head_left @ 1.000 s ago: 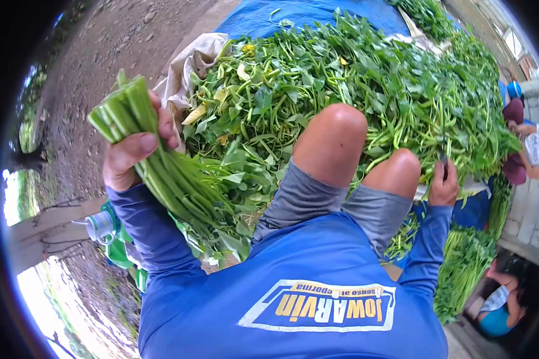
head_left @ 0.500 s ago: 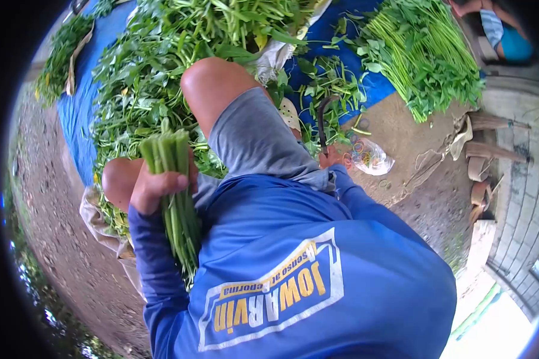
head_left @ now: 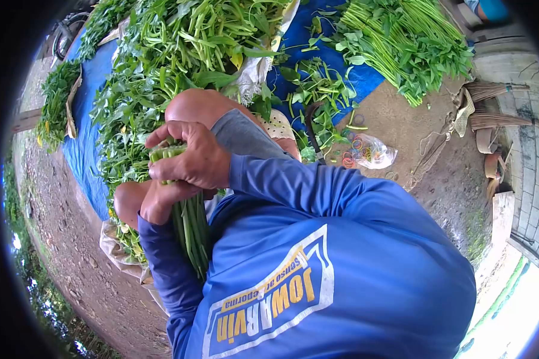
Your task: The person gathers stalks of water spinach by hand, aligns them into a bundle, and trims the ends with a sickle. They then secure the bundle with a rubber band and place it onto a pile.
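Bundle of green stems [head_left: 193,236] is squeezed in both hands, close to the chest. The left hand [head_left: 164,202] grips it from below, and the right hand [head_left: 193,160] is closed over its cut ends, touching the left. The bundle runs up and down with its leaves hanging low, and past the knee [head_left: 188,106] lies a big heap of greens [head_left: 161,60].

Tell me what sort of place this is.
Probably an outdoor spot for sorting and bundling greens: heaps of leafy greens on a blue tarp over bare dirt ground, and a bag of rubber bands nearby.
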### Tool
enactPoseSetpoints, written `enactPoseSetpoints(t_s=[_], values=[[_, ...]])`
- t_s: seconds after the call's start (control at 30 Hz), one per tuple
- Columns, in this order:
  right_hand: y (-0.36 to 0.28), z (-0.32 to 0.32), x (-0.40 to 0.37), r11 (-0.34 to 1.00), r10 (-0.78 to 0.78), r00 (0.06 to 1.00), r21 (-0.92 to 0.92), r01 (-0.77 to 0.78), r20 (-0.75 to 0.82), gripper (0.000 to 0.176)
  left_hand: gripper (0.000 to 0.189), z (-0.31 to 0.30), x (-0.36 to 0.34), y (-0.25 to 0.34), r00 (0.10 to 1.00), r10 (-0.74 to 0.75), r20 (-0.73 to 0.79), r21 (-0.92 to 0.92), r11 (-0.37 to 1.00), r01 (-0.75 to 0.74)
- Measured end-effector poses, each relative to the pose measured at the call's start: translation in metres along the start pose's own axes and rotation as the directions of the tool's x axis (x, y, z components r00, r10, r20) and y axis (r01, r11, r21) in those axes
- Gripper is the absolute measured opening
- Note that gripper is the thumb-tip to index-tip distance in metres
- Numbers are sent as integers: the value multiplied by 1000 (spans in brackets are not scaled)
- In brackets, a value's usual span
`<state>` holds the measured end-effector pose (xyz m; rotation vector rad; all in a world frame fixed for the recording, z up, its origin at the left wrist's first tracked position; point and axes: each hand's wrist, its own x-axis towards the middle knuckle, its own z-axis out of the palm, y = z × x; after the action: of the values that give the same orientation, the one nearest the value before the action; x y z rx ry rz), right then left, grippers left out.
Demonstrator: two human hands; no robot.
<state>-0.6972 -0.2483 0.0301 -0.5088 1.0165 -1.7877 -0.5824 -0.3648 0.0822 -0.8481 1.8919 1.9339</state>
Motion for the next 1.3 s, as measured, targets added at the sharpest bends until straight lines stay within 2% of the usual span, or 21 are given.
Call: enactPoseSetpoints(t_s=[0.1, 0.13, 0.2, 0.23, 0.37, 0.4, 0.43, 0.47, 0.5, 0.53, 0.57, 0.6, 0.63, 0.73, 0.83, 0.97, 1.0, 1.1, 1.13, 1.23, 1.3], values=[[6, 6, 2, 985, -103, 991, -150, 89, -88, 50, 80, 0, -22, -14, 994, -61, -86, -131, 990, 49], [8, 8, 2, 995, -92, 985, -58, 84, -143, 55, 79, 2, -27, -29, 975, 224, 9, -96, 970, -222], [0, 7, 2, 995, -82, 990, -68, 74, -115, 55, 68, 15, -27, -39, 982, 182, -48, -71, 980, -185], [-3, 9, 1, 996, -69, 993, -70, 63, -92, 55, 62, 10, -29, -39, 997, 38, -62, 24, 999, -36], [-15, -17, -4, 996, 27, 975, -88, -8, 223, 65, 38, 5, -28, -30, 999, -36, 8, -21, 999, 36], [13, -42, -1, 824, -366, 903, -373, 427, 225, 69, 34, 7, -30, -27, 1000, -18, -13, -27, 999, 18], [21, -74, -1, 930, -290, 955, -215, 297, 65, 71, 29, 8, -32, -25, 999, -1, -35, -30, 1000, 0], [17, -113, -8, 979, -172, 976, -130, 155, -130, 68, 39, -1, -37, -35, 997, -13, -75, -59, 998, 8], [12, -152, -15, 999, -45, 947, 4, 49, -319, 65, 42, -5, -40, -41, 991, -3, -130, -65, 998, -6], [32, -222, -17, 968, -136, 851, -250, 5, -507, 66, 45, -7, -41, -44, 982, 13, -190, -68, 997, -27], [53, -291, -25, 820, -219, 721, -524, -229, -657, 73, 48, -11, -42, -48, 968, 29, -248, -68, 997, -48], [67, -352, -39, 549, -337, 612, -678, -490, -715, 92, 52, -15, -45, -55, 965, 26, -261, -72, 996, -46], [87, -409, -50, 378, -349, 544, -646, -664, -763, 122, 51, -15, -45, -53, 964, 19, -266, -60, 998, -36], [91, -444, -50, 313, -205, 330, -381, -870, -922, 142, 42, -8, -44, -50, 959, 7, -285, -36, 999, -18], [92, -452, -23, 231, -103, 384, -398, -888, -917, 144, 32, -1, -40, -46, 956, -29, -290, -16, 1000, 25], [72, -396, 26, 81, 173, 534, -528, -845, -828, 139, 27, 0, -34, -50, 948, -77, -308, -26, 997, 72], [85, -386, 32, 5, 191, 533, -543, -840, -824, 134, 28, 0, -32, -49, 946, -83, -312, -29, 997, 77], [123, -389, 21, -325, 122, 647, -646, -690, -753, 130, 33, 4, -28, -44, 942, -85, -324, -39, 996, 77], [101, -381, 15, -333, 136, 679, -679, -654, -721, 129, 35, 6, -27, -42, 940, -79, -332, -47, 997, 67], [62, -394, 1, -395, 46, 566, -536, -746, -823, 128, 46, -2, -29, -50, 946, -97, -309, -29, 995, 93], [76, -426, -23, -134, 11, 409, -407, -903, -912, 122, 48, -2, -29, -51, 946, -115, -304, -46, 993, 106]])
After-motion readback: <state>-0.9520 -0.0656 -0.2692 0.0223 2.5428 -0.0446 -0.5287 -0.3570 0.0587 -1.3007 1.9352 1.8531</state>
